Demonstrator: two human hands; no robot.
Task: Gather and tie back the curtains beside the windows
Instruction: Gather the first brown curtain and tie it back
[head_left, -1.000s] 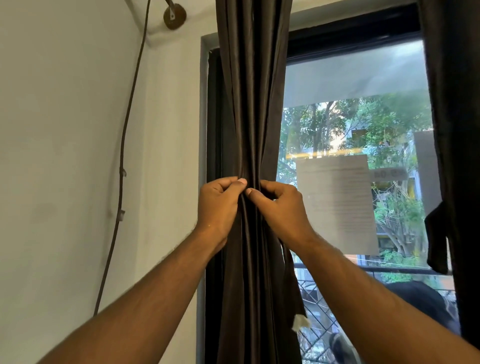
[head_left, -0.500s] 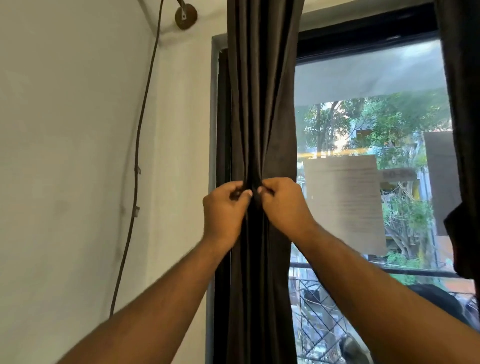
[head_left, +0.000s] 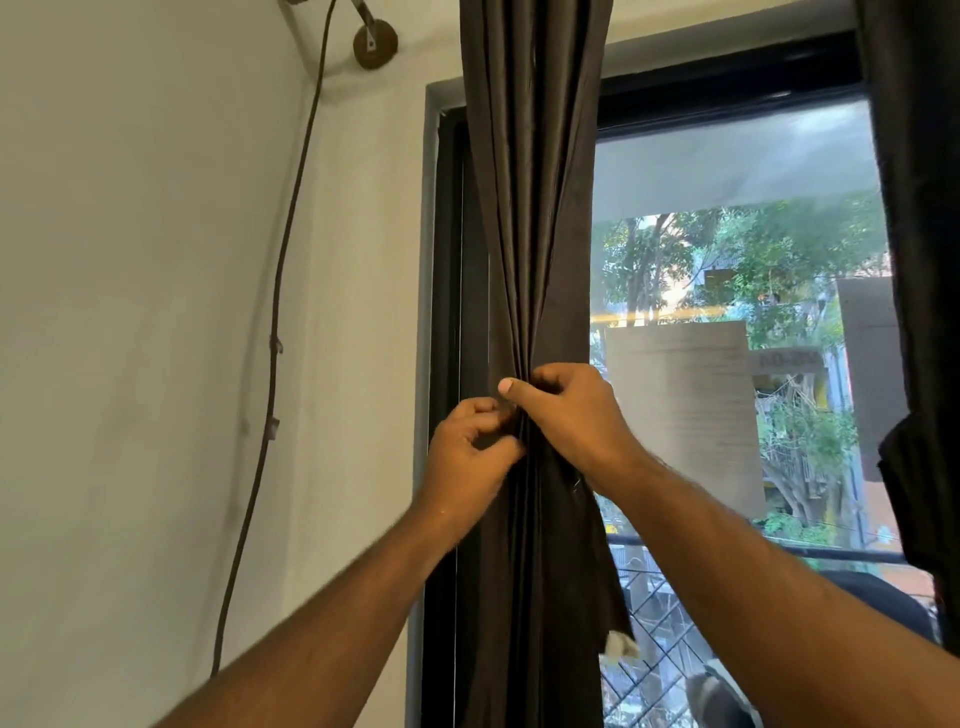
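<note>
- Dark brown curtain (head_left: 524, 218) hangs gathered into a narrow bundle of vertical pleats along the left edge of the window (head_left: 727, 171), over the dark frame (head_left: 447, 312).
- Left hand (head_left: 470, 457): fingers curled, pinching the bundle's left side at its narrowest point. Something dark sits between thumb and fingers; cannot tell whether it is a tie or a curtain fold.
- Right hand (head_left: 571, 415): fingers curled round the bundle from the right, thumb (head_left: 511, 388) laid across the front just above the left hand. The two hands touch or nearly touch.
- Below the hands the fabric spreads wider again; a small pale tag (head_left: 618, 647) shows at its lower right edge.
- Second dark curtain (head_left: 919, 260) hangs at the right edge of the view, well apart from the first.
- Room: off-white plastered wall (head_left: 130, 312) on the left, faintly smudged. A brown cable (head_left: 275, 291) runs down it, fixed by small clips, from a round brown wall mount (head_left: 375, 44) near the top corner.
- A printed paper sheet (head_left: 680, 415) is stuck on the glass, just right of the hands.
- Through the glass: green trees (head_left: 769, 249), buildings, a dark railing (head_left: 831, 553) with mesh grille below.
</note>
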